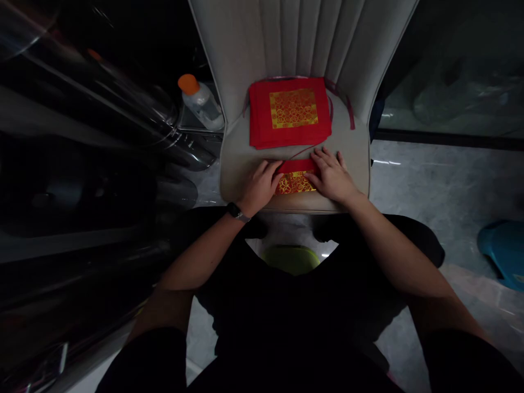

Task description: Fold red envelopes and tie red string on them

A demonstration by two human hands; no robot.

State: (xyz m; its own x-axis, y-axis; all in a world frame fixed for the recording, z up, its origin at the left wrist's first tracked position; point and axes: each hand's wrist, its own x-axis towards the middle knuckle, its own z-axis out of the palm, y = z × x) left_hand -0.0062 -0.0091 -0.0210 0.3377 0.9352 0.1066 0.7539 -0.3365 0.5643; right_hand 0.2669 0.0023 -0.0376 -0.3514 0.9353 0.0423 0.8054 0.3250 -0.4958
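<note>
A folded red piece with a shiny gold print (295,182) lies near the front edge of the chair seat; whether it is cloth or paper I cannot make out. My left hand (261,185) rests on its left end, thumb apart from the fingers. On the right end lies my right hand (332,176), fingers spread and thumb over the gold print. Just beyond is a stack of flat red pieces (262,117), the top one with a gold panel (293,108). A thin dark red ribbon (351,113) trails from the stack's right side.
The padded chair (239,164) has a ribbed backrest. A clear bottle with an orange cap (202,106) stands left of it. Dark glossy shapes fill the left side. Below the seat is a green object (290,259); a blue plastic item (505,251) stands on the floor to the right.
</note>
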